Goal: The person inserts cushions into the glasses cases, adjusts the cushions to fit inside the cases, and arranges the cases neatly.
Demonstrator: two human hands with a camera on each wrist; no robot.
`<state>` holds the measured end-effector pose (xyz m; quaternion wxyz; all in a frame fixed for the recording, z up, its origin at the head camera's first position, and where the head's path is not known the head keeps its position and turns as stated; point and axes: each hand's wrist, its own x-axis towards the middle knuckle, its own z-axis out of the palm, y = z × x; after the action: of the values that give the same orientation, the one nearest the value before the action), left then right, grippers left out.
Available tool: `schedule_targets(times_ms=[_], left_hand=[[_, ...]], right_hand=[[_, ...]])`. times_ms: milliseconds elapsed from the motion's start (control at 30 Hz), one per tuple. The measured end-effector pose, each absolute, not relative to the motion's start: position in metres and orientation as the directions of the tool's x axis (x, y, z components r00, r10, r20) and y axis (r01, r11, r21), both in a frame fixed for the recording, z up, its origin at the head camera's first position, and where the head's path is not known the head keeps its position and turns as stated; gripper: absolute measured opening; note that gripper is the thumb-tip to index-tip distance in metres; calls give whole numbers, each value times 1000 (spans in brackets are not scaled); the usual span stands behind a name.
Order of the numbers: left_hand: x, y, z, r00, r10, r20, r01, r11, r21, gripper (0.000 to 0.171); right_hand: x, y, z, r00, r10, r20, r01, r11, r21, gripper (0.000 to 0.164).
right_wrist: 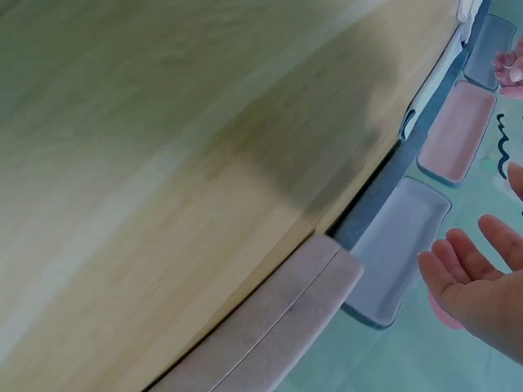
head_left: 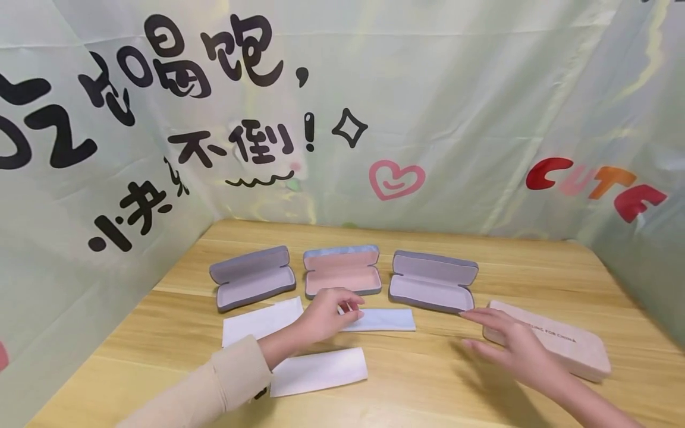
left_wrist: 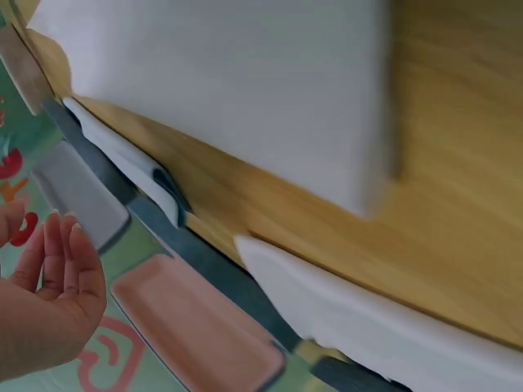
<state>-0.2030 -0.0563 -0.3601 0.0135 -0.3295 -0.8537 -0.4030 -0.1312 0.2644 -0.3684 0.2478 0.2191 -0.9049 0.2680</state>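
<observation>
My left hand (head_left: 321, 318) hovers over a folded pale blue cloth (head_left: 390, 320), its fingers loosely bent with nothing between them. In the left wrist view, the same hand (left_wrist: 57, 298) has a gap between thumb and fingers. My right hand (head_left: 519, 353) is stretched out above the table, fingers fairly straight, beside a closed pale pink glasses case (head_left: 580, 351) with lettering. Its fingertips come near the corner of an open grey glasses case (head_left: 430, 292). The right wrist view shows that hand (right_wrist: 486, 290) holding nothing.
An open glasses case with a pink lining (head_left: 342, 279) stands at the back middle, another grey one (head_left: 257, 288) left of it. One white cloth (head_left: 254, 324) lies behind my left forearm, another (head_left: 332, 371) in front. A printed curtain (head_left: 455, 107) surrounds the wooden table (head_left: 428, 386).
</observation>
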Motion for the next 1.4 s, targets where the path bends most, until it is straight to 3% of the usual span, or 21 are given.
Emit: schedule_targets(times_ms=[333, 500, 1067, 1400], left_hand=[[-208, -83, -371, -825, 504, 256, 527, 519, 673, 16], [-210, -89, -377, -842, 481, 243, 502, 537, 678, 14], [-210, -93, -391, -890, 411, 199, 423, 581, 695, 26], [-211, -90, -395, -893, 419, 165, 408, 600, 688, 35]], right_hand=[[-145, 243, -362, -763, -299, 573, -570, 729, -378, 35], [-154, 235, -364, -788, -303, 536, -574, 678, -460, 30], [-176, 207, -374, -933, -236, 272, -359, 551, -753, 28], [-179, 200, -386, -953, -218, 212, -302, 610, -732, 26]])
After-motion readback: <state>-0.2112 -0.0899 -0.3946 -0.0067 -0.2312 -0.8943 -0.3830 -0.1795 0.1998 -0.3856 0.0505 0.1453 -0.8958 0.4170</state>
